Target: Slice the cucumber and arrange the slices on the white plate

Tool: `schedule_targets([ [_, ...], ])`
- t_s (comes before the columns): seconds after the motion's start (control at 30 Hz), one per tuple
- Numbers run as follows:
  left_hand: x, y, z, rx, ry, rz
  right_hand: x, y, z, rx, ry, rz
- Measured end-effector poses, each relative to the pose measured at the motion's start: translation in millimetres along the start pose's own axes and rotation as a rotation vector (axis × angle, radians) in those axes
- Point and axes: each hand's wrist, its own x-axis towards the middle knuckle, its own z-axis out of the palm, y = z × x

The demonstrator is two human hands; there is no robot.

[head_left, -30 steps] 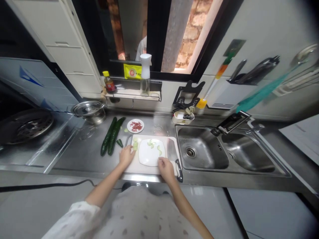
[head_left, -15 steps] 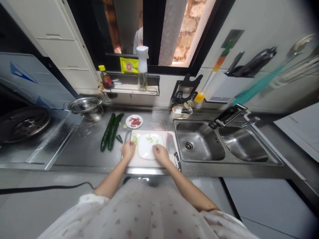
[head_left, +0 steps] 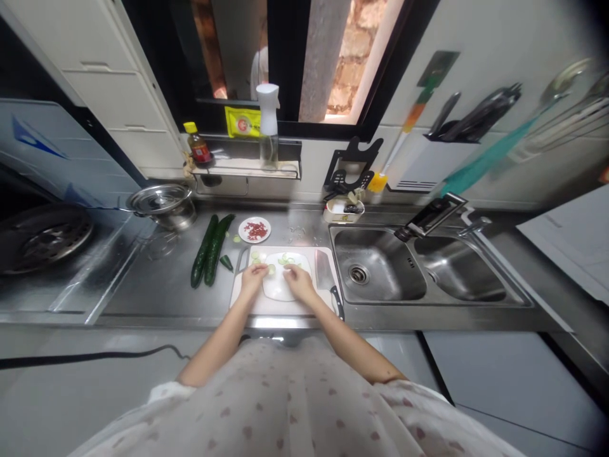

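Observation:
Between the fingertips of my left hand is a pale green cucumber slice, held over the left edge of a white square plate. My right hand hovers over the plate's right side, its fingers pinched together; whatever they may hold is too small to make out. Several cucumber pieces lie toward the back of the plate. The plate rests on a light cutting board. More slices sit on the board's left part, partly behind my left hand. A knife lies along the board's right side.
Left of the board are two whole cucumbers and a cut cucumber end. A small plate of chopped red pieces stands behind it. A lidded steel pot is at back left; a double sink adjoins on the right.
My left hand has moved from the slices on the board to the plate's left edge with a cucumber slice. My right hand has shifted slightly up and left, nearer to it.

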Motion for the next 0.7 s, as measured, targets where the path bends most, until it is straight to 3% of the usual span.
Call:
schedule_targets([
  [0.17,-12,17,6.3,-0.010,-0.131,0.031,11,-3,3,0.165,0.004,-0.080],
  [0.7,-16,28,24.0,-0.006,-0.190,0.091,16,-12,-10,0.250,0.007,-0.138],
])
